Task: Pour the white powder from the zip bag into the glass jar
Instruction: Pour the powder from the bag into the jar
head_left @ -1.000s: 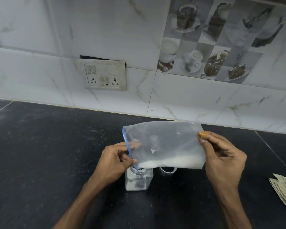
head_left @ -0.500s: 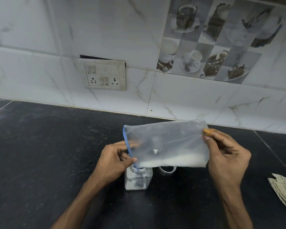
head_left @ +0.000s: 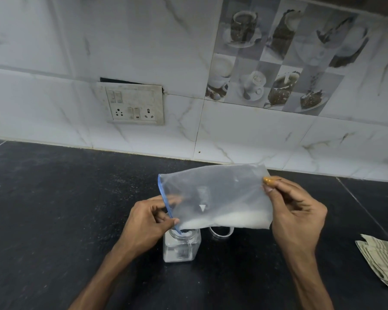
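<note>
A clear zip bag (head_left: 213, 193) with a blue zip edge on its left side hangs sideways above the black counter. White powder (head_left: 231, 221) lies along its lower edge. My left hand (head_left: 148, 222) pinches the bag's lower left corner at the zip, and that corner dips into the mouth of the square glass jar (head_left: 180, 246). My right hand (head_left: 298, 215) grips the bag's right end and holds it higher. The jar stands upright on the counter with white powder inside.
A clear round lid (head_left: 221, 232) lies on the counter just right of the jar, partly behind the bag. A folded striped cloth (head_left: 383, 258) sits at the right edge. A switch and socket plate (head_left: 134, 104) is on the tiled wall behind.
My right hand has lifted the bag's right end, tilting it more toward the jar. Powder has slid left toward the zip corner, and some now shows at the jar mouth.
</note>
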{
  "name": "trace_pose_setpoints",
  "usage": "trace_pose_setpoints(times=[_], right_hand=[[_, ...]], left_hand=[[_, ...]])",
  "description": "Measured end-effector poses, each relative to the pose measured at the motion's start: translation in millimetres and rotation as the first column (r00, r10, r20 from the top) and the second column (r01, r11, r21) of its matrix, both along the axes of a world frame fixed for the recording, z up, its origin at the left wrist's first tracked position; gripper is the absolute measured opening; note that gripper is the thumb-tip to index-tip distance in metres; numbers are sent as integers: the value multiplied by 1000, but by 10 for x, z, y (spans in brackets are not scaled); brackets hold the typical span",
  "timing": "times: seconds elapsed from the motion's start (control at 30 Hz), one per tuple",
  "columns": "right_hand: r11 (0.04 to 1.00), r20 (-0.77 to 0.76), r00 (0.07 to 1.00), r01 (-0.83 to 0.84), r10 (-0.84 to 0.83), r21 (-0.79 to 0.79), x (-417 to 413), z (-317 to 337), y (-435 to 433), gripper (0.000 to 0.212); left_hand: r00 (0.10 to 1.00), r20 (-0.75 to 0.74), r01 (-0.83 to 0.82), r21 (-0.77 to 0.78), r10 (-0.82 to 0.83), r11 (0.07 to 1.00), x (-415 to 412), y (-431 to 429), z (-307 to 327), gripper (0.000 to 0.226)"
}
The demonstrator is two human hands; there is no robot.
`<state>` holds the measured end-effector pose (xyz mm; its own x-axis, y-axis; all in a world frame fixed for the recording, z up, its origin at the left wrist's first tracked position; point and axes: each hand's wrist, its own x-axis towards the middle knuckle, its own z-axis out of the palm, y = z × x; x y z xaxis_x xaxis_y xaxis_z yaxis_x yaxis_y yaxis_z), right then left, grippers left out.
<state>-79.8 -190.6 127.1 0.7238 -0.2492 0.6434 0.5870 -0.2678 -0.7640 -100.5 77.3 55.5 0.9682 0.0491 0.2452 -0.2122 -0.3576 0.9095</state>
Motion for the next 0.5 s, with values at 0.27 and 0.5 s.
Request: trace_pose_setpoints(times=[0.27, 0.5], right_hand=[[1000, 1, 1000, 0, 0, 2, -22, 3, 3, 34], [1000, 8, 1000, -1, 1, 19, -26, -16, -9, 35]], left_hand=[[1000, -22, 2, -5, -2, 1000, -2, 3, -16, 52], [1000, -10, 14, -6, -14, 1000, -7, -31, 38, 64]])
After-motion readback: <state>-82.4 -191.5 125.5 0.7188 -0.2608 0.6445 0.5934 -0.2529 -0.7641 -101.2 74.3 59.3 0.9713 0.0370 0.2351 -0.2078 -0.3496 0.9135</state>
